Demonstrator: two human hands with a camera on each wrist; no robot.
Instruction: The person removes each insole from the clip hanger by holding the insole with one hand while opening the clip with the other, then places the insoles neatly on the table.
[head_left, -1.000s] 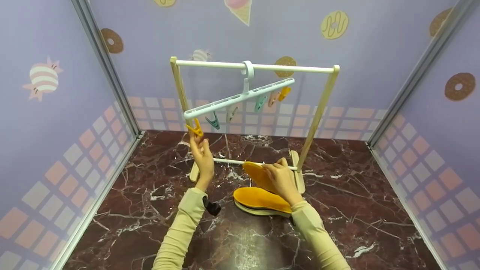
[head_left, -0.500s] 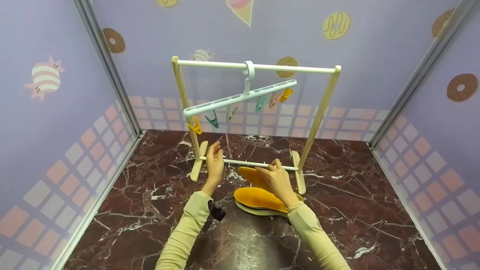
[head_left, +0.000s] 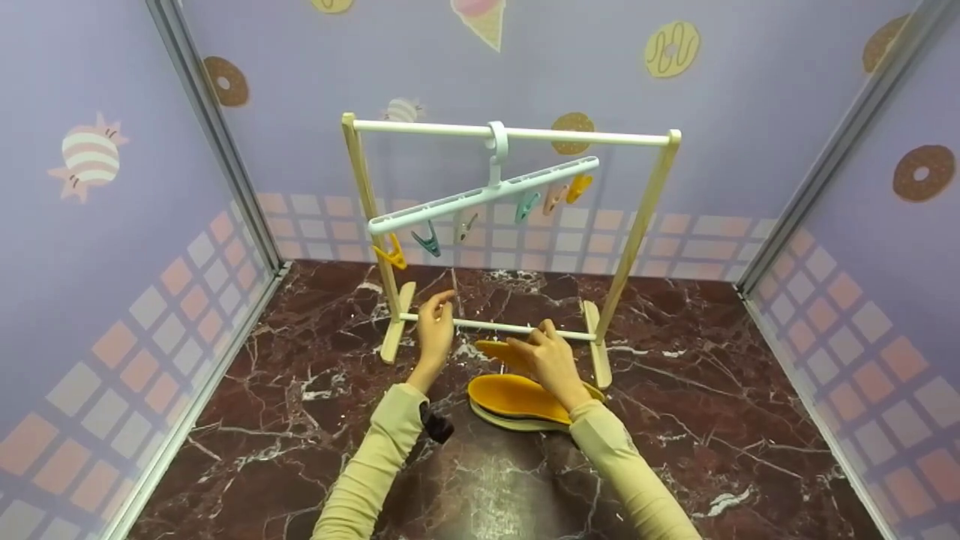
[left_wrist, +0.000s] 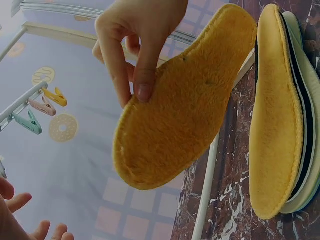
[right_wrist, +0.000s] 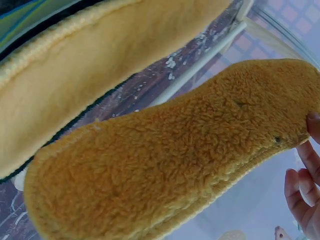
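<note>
A fuzzy yellow insole (left_wrist: pixel 180 115) is pinched by its side edge between the thumb and fingers of my right hand (head_left: pixel 553 360). In the right wrist view the same insole (right_wrist: pixel 165 155) stretches across the middle. Below it, a second yellow insole (head_left: pixel 517 396) tops a small stack with dark and cream layers on the floor. My left hand (head_left: pixel 436 330) hovers to the left of the held insole, fingers loosely bent and holding nothing. A white clip hanger (head_left: pixel 450 205) with several coloured pegs hangs above both hands; its yellow peg (head_left: pixel 392 253) is up and left of my left hand.
The hanger's hook sits on the top bar of a wooden rack (head_left: pixel 641 225), whose lower bar (head_left: pixel 495 325) runs just behind my hands. Patterned lilac panels (head_left: pixel 750 90) enclose the dark red marbled surface (head_left: pixel 300 450) at the back and both sides.
My left hand has come down and right, away from the yellow peg, toward the held insole. The right hand has shifted slightly left with the insole, which now looks flatter.
</note>
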